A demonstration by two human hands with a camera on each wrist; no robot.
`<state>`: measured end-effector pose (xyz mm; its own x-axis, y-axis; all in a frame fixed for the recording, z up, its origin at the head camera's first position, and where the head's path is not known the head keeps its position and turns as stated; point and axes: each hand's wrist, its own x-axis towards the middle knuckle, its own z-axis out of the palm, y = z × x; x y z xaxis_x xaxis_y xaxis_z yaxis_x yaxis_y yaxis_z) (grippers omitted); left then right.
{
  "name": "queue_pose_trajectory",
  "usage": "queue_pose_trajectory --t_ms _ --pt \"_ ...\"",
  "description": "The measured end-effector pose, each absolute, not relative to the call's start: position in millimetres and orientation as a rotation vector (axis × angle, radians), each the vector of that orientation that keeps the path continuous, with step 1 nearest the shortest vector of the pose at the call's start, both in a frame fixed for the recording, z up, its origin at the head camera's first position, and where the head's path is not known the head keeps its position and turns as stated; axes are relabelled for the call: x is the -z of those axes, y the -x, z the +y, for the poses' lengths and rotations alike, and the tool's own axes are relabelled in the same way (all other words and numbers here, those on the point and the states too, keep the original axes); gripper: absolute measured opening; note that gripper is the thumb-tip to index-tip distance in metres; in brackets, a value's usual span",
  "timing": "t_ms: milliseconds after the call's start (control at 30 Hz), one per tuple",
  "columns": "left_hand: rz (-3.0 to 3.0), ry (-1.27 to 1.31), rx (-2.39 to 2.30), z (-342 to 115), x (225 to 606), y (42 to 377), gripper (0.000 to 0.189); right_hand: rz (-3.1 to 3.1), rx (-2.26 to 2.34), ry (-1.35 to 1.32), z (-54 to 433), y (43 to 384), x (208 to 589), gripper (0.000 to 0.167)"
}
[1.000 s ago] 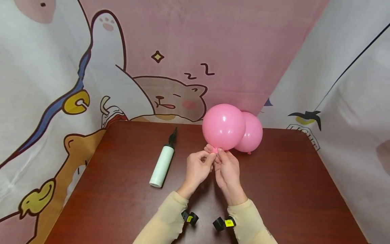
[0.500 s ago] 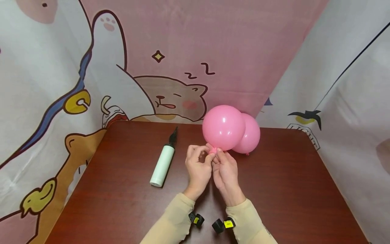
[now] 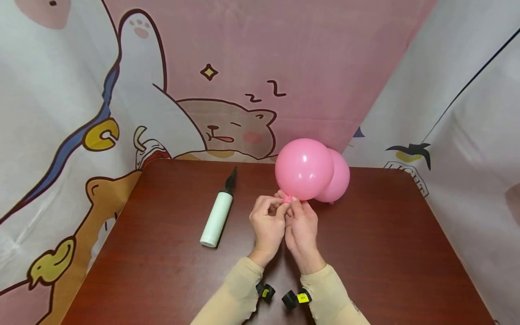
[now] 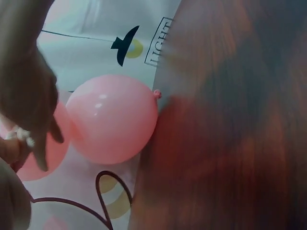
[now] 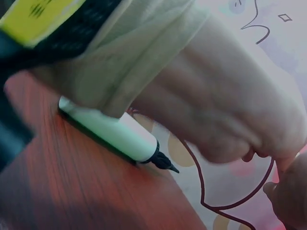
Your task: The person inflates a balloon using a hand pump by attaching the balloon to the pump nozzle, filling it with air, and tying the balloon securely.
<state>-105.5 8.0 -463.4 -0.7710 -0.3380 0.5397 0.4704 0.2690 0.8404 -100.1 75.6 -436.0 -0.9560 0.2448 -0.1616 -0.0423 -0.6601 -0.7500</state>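
Observation:
A round pink balloon (image 3: 304, 169) is held by its neck between both hands in the head view. The left hand (image 3: 268, 223) pinches the neck from the left with thumb and curled fingers. From the right, the right hand (image 3: 302, 228) pinches the same neck, its thumb just under the balloon. Behind it a second pink balloon (image 3: 341, 176), with a knotted end, partly shows; the left wrist view shows this second balloon (image 4: 112, 120) more fully. Fingers hide most of the neck.
A pale green hand pump (image 3: 216, 219) with a black nozzle lies on the brown table (image 3: 386, 253) left of the hands. A cartoon-printed cloth (image 3: 325, 58) hangs behind the table. Black wrist cameras sit at both sleeves.
Both hands stay at the balloon's neck. The left hand and forearm have shifted slightly right, and the held balloon sits a little further right in the head view.

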Motion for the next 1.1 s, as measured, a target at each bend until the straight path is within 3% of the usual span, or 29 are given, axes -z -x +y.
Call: queue_pose_trajectory --t_ms 467,900,1100 --pt "-2.166 0.338 1.324 1 462 115 0.015 -1.17 -2.655 0.395 77 108 438 0.025" --pt "-2.314 0.464 1.466 -19 451 117 0.012 -1.217 -2.609 0.439 73 107 440 0.024" --pt "-2.515 0.567 1.189 -21 448 121 0.012 -1.31 -2.53 0.427 73 109 442 0.025"
